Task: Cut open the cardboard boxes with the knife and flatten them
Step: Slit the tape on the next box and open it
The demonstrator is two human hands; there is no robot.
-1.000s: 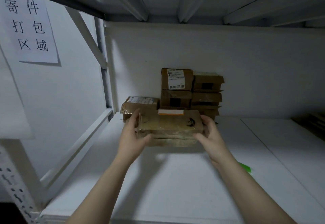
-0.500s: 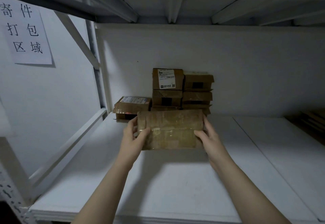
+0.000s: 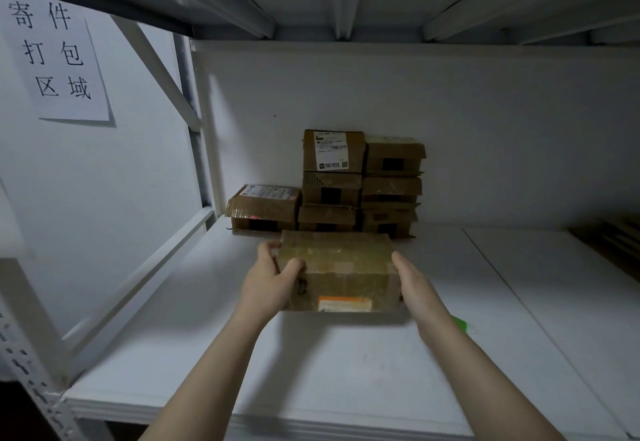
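Box (image 3: 337, 267) has rolled toward you over the last second. The orange label (image 3: 344, 303) was on the top far edge and now sits on the near face, low down. The box has also dropped to shelf (image 3: 311, 388) level, just in front of the stack (image 3: 360, 181). I can't tell from this angle whether its bottom touches the shelf.

Meaning: you've pulled one box off the stack and are setting it down for cutting. No cut yet, tape intact, nothing flattened.

Orientation: long axis runs left-right, parallel to the stack's front. Broad taped face is up, label face points at you.

Grip: your left hand (image 3: 268, 281) grips the left end, thumb curled over the top, fingers round the far side. Your right hand (image 3: 414, 285) lies flat against the right end, fingers straight, pressing not wrapping.

Neither hand holds a knife. A green thing (image 3: 459, 323) pokes out behind your right forearm, in front and right of the stack.
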